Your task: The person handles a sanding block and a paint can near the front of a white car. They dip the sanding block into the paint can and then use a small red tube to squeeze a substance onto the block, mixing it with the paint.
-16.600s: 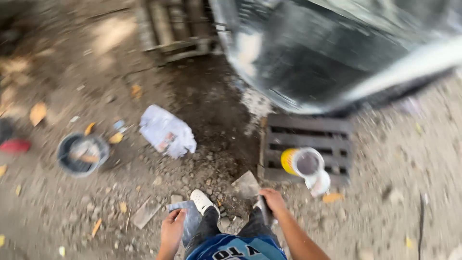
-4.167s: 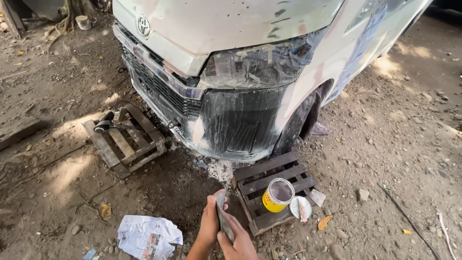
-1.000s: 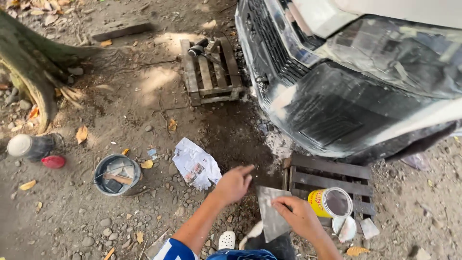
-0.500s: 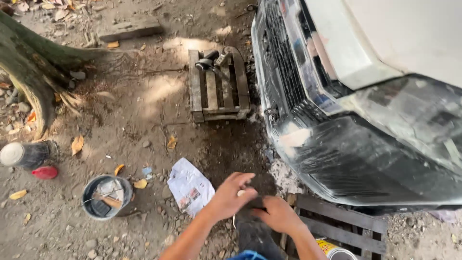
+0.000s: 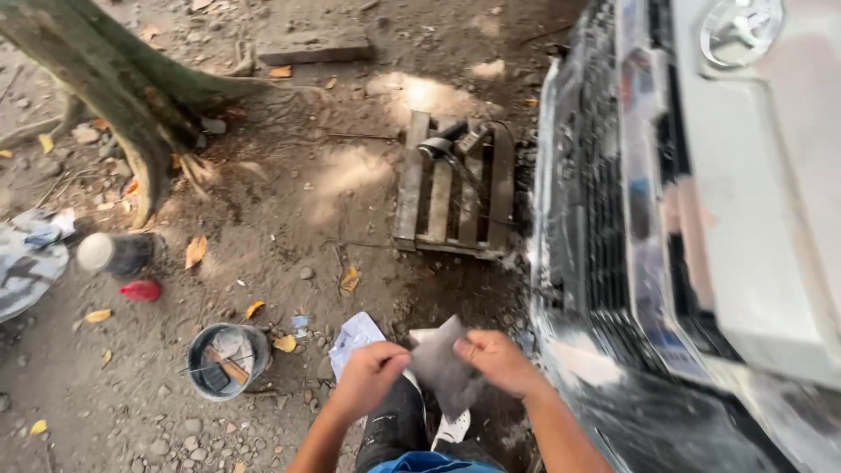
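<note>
Both hands have drawn closer since a moment ago: left hand [image 5: 368,377] and right hand [image 5: 495,361] pinch opposite edges of a grey sandpaper sheet [image 5: 442,368] above the knees; it looks light, floppy, best gripped at its edges.

Both hands now grip grey sandpaper sheet [image 5: 445,368] together; view shifted, yellow can and near pallet gone from sight.

"Is it bright out?"

"Mostly shady. Little sunny spots fall on the brown dirt ground [image 5: 350,175] near the small wooden slat pallet [image 5: 455,188]."

"Anything shiny?"

"The white and black front of the van [image 5: 701,219] gleams, and it looks smeared and blurry. The picture's edges bend a bit."
</note>
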